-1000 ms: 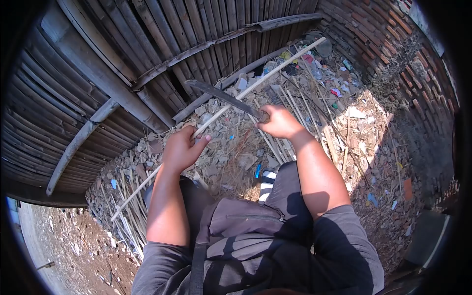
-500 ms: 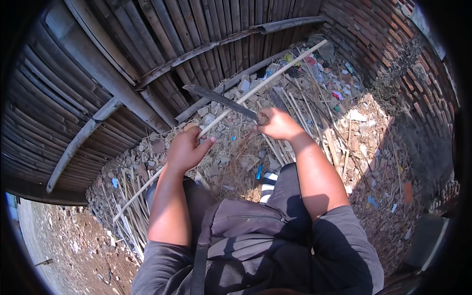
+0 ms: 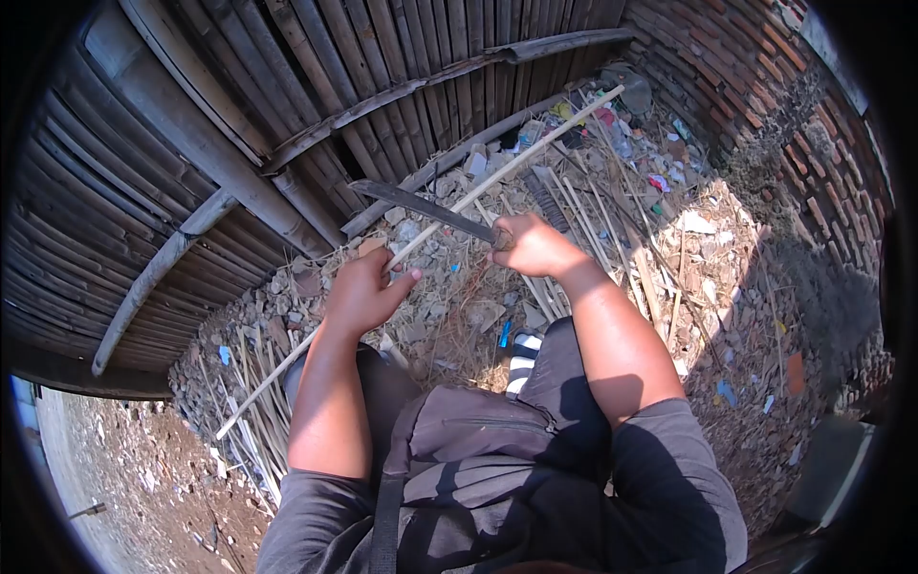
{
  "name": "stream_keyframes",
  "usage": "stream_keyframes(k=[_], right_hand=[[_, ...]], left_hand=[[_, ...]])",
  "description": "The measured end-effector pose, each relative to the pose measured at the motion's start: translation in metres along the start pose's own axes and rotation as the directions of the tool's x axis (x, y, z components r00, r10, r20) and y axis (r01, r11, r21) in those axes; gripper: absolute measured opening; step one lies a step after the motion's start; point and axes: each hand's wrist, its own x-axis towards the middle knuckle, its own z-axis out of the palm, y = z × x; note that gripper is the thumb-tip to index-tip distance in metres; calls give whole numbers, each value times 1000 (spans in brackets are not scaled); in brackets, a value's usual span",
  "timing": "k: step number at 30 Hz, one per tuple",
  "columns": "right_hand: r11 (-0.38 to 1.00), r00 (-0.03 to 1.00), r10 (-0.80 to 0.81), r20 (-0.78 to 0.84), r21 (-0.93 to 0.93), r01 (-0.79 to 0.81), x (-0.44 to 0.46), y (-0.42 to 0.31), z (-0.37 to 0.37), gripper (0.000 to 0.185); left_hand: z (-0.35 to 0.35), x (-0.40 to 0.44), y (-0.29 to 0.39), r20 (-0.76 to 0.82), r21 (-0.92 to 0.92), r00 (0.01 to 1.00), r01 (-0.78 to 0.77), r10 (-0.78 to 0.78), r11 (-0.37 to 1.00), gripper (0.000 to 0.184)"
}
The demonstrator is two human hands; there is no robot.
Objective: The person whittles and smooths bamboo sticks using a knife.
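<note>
Crossing long, pale wooden stick (image 3: pixel 521 161) with dark metal machete (image 3: pixel 421 205).
Holding stick in closed left hand (image 3: pixel 366 295), machete in closed right hand (image 3: pixel 535 247); hemmed beyond stick by grey bamboo wall (image 3: pixel 411 57), open above stony rubble (image 3: pixel 478 314) before it.

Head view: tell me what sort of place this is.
Most likely a rough outdoor corner, perhaps a yard beside a building. A wall of bamboo slats meets a worn brick wall, and the partly sunlit ground is strewn with rubble and litter.
</note>
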Motion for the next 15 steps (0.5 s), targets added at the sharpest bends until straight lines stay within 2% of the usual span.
stream_keyframes(k=[1,4,8,15], right_hand=[[1000,999,4,33,-16,-3,2,0,2,53],[993,992,-117,-41,-19,116,-2,1,8,49],[995,995,-104,-3,-4,104,-3,-2,4,50],[990,990,-139,-14,-19,139,-1,2,8,48]], left_hand=[[0,1,0,15,14,1000,5,-5,1000,57],[-4,1,5,55,66,998,14,-18,998,58],[-4,0,5,63,64,998,-5,1,998,60],[-9,0,7,154,82,986,49,-61,995,61]])
